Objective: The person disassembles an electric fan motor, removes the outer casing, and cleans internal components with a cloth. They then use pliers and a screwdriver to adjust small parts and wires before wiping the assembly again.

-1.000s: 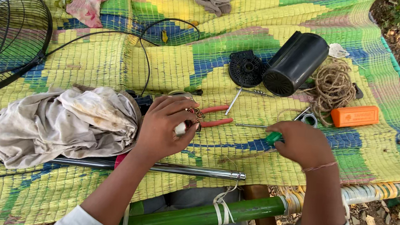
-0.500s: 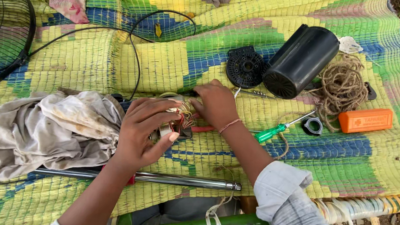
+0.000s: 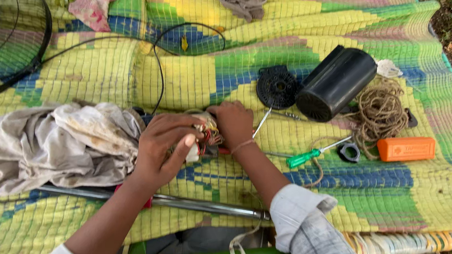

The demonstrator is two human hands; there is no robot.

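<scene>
Small wired motor part, with copper windings and red and white leads, held at mid-mat just right of the crumpled dirty cloth. Left hand cupped over it from the near side, fingers curled, thumb pressed on its white piece. Right hand closed on its far right side, fingers pressed together. Green-handled screwdriver lying apart to the right; black cylinder farther off; metal rod along the near edge
</scene>
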